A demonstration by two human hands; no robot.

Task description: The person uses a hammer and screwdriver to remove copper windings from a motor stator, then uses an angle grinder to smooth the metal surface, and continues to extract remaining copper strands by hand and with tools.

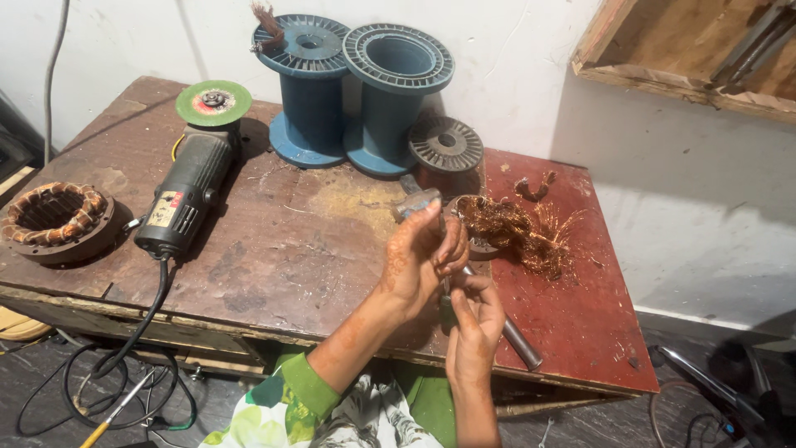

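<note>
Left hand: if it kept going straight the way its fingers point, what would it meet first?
The left hand points up and right across the bench, so it would probably first meet the tangle of copper wire just beyond its fingertips. Depth is unclear; it may pass above.

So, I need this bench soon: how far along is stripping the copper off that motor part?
Done: a pile of pulled copper wire lies on the bench. In hand: left hand and right hand work a thin tool. Left: the wound stator sits untouched.

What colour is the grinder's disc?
Green, with a red inner ring, on the angle grinder's disc; head view.
</note>
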